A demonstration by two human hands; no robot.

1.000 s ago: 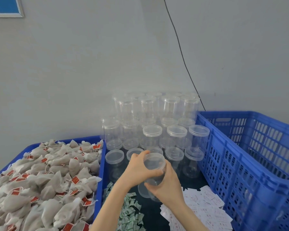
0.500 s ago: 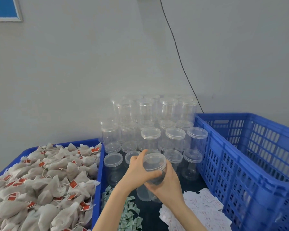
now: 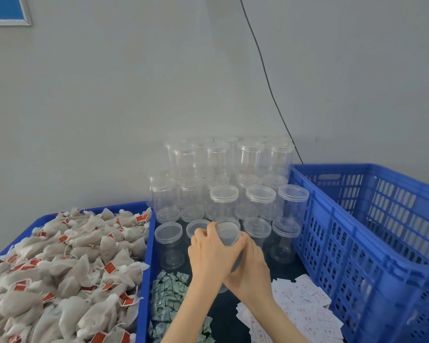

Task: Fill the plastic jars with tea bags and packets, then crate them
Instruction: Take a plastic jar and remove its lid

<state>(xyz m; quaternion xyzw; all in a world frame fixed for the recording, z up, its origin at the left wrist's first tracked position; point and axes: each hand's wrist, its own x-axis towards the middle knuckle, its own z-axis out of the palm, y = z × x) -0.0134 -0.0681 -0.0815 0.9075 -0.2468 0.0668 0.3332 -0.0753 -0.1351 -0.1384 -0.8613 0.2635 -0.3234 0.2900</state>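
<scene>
Both hands are gripping one clear jar (image 3: pixel 229 246) at near centre — the left hand (image 3: pixel 209 253) is wrapping the lid (image 3: pixel 227 233), probably to unscrew it, while the right hand (image 3: pixel 252 268) is bracing the body. Tea bags (image 3: pixel 60 268) are sitting left, packets (image 3: pixel 295 308) near right, and the crate (image 3: pixel 372 243) is waiting right — all within reach for filling.

A dark table (image 3: pixel 216 318) shows at lower centre of the frame. On it, stacked clear jars (image 3: pixel 224 201) stand at the back against the wall. Green packets (image 3: pixel 169 298) lie in a heap at lower centre, white packets (image 3: pixel 297 308) spread just right of them. A blue tray (image 3: pixel 144 280) of tea bags (image 3: pixel 60 273) fills the lower left; a blue crate (image 3: pixel 357 256) stands at right.
</scene>
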